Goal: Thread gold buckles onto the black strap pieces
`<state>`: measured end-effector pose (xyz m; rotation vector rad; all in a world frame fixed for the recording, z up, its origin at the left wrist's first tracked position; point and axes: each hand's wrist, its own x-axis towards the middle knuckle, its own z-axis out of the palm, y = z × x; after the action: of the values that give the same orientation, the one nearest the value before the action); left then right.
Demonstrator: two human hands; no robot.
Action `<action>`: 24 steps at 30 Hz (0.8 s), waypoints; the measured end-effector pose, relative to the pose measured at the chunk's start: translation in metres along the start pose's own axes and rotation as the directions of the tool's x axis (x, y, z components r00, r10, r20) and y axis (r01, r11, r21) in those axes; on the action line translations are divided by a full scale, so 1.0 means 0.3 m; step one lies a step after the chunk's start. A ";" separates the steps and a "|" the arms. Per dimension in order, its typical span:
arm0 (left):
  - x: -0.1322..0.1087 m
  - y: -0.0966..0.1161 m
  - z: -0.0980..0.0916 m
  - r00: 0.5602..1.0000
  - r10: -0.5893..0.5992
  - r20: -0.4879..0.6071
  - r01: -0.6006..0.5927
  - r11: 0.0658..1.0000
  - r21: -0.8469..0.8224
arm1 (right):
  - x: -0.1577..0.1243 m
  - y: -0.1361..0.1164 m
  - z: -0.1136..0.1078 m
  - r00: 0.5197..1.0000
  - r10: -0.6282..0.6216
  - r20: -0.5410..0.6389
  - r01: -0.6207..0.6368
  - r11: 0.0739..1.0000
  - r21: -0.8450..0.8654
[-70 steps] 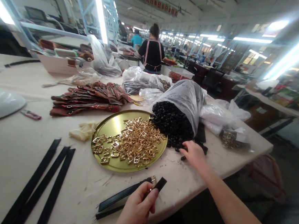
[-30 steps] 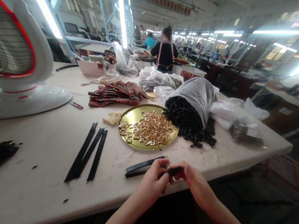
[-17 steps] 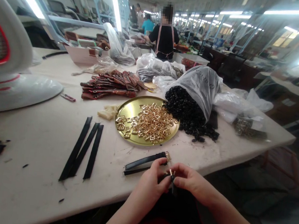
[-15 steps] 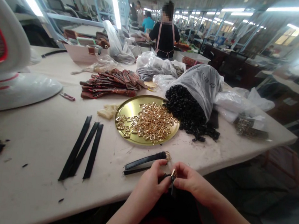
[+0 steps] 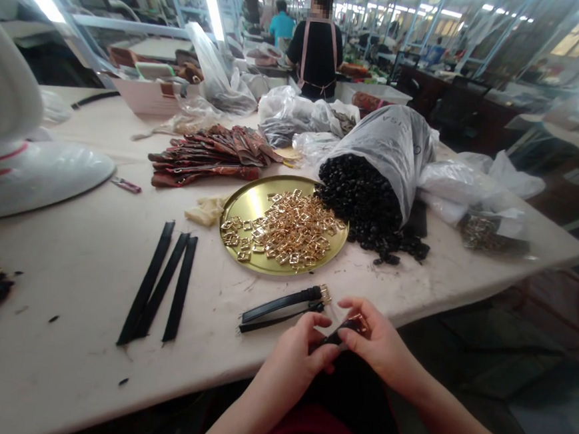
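Observation:
Just past the table's near edge, my left hand (image 5: 304, 345) pinches a short black strap (image 5: 331, 338). My right hand (image 5: 372, 340) grips the strap's other end, where a gold buckle (image 5: 359, 321) shows partly between the fingers. Behind my left hand lies another black strap with a buckle (image 5: 287, 304), doubled over on the table. A round gold tray (image 5: 235, 203) farther back bears a heap of gold buckles (image 5: 296, 227). Several plain black strips (image 5: 179, 288) lie to the left.
A plastic bag (image 5: 386, 131) spills small black pieces (image 5: 366, 196) beside the tray. Stacked brown-red leather pieces (image 5: 209, 154) lie behind it. A white machine (image 5: 37, 170) stands at left, small snips (image 5: 126, 185) near its base. A person (image 5: 315, 52) stands beyond the table.
My right hand has turned and shifted slightly up and right, with the buckle now tilted in its fingers and more strap showing between the hands. The camera view has shifted slightly.

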<state>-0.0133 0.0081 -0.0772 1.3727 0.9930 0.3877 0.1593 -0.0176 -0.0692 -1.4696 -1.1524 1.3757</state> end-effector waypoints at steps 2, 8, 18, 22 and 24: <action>0.003 -0.004 0.008 1.000 0.008 -0.017 -0.009 1.000 -0.007 | -0.013 0.000 0.012 0.997 0.017 0.076 -0.016 1.000 -0.007; -0.030 0.001 -0.021 0.997 -0.059 0.059 0.061 0.997 -0.042 | -0.035 0.025 0.014 0.996 0.071 0.060 -0.069 0.997 -0.027; -0.054 -0.044 0.023 0.989 -0.136 0.053 0.146 0.938 -0.313 | -0.085 -0.010 0.029 0.989 -0.105 0.104 0.133 0.939 -0.318; -0.058 -0.058 0.052 0.994 -0.110 -0.008 0.105 0.966 -0.234 | -0.104 -0.038 0.011 0.965 -0.160 0.209 0.236 0.877 -0.418; -0.063 -0.061 0.055 0.995 -0.101 -0.012 0.097 0.977 -0.188 | -0.106 -0.038 0.008 0.964 -0.137 0.227 0.225 0.876 -0.427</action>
<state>-0.0168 -0.0204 -0.0891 1.1474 1.0121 0.4106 0.1561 -0.0452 -0.0500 -1.5109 -1.7807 1.1832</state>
